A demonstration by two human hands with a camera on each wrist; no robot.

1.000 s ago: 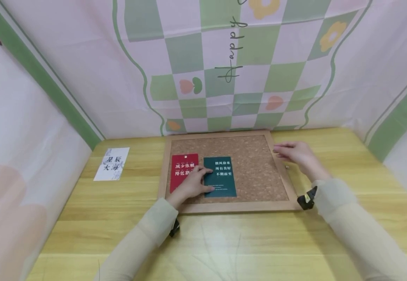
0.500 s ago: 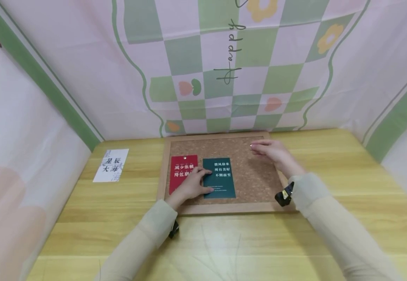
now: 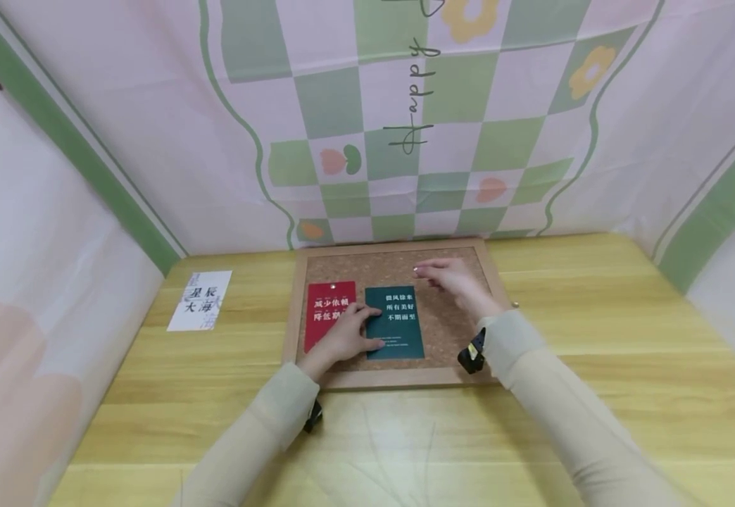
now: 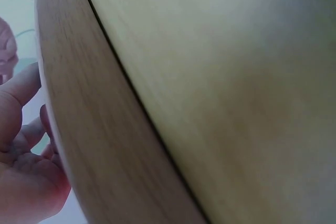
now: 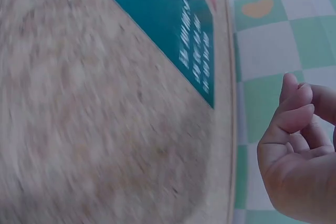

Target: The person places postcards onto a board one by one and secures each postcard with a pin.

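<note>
A dark green card (image 3: pixel 396 322) with white writing lies on the framed cork board (image 3: pixel 456 336). My left hand (image 3: pixel 346 332) rests on its left side, thumb and forefinger spread and touching it. Part of a red card (image 3: pixel 331 296) beside it is hidden by this hand; a small pin (image 3: pixel 332 286) is at its top. Over the cork, right of the green card's top edge, my right hand (image 3: pixel 459 282) pinches a small pale thumbtack (image 3: pixel 415 270) between thumb and forefinger. In the right wrist view the tack is barely visible.
A white card (image 3: pixel 200 301) with black characters lies on the wooden table (image 3: pixel 215 394), left of the board. Another small pin-like thing (image 3: pixel 515 305) lies by the board's right edge. A checkered cloth (image 3: pixel 399 155) hangs directly behind.
My right hand has moved left from the board's right edge to near the green card's top, carrying the thumbtack. The left hand stays on the green card.
</note>
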